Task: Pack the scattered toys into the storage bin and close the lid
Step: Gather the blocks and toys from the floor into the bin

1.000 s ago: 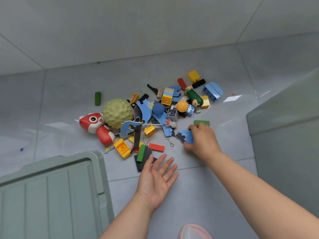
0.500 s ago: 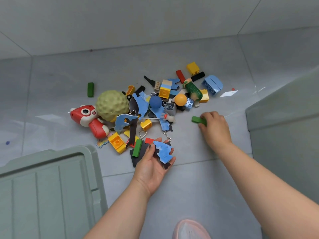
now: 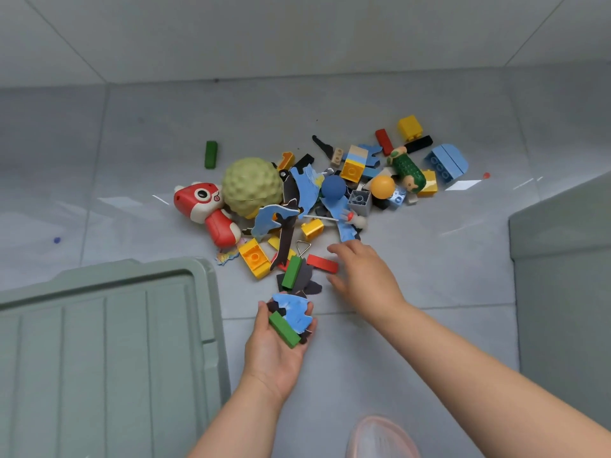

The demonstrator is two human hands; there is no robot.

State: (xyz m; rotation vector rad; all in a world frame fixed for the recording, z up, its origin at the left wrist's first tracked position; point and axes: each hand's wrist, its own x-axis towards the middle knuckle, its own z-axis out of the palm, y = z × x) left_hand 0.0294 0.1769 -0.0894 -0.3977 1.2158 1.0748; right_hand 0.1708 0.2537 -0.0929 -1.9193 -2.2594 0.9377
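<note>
A heap of toys lies on the grey floor: a bumpy green ball [image 3: 251, 186], a red and white fish toy [image 3: 206, 209], blue puzzle pieces, and yellow, red, green and blue bricks. My left hand [image 3: 281, 338] is palm up, cupping a blue puzzle piece [image 3: 296, 309] and a green block [image 3: 284, 328]. My right hand [image 3: 363, 276] hovers with spread fingers beside a red block [image 3: 322, 263] at the near edge of the heap, holding nothing. The grey-green lid [image 3: 105, 342] lies at the lower left. The storage bin [image 3: 562, 259] stands at the right edge.
A lone green block [image 3: 211, 154] lies apart at the heap's far left. A tiled wall rises behind the toys. A pink shoe tip [image 3: 380, 438] shows at the bottom edge. Small blue [image 3: 57, 240] and red [image 3: 486, 175] specks dot the floor.
My right hand carried the green block from the heap's right into my left palm, then moved to the red block. My left hand closed around the puzzle piece and pulled back slightly.
</note>
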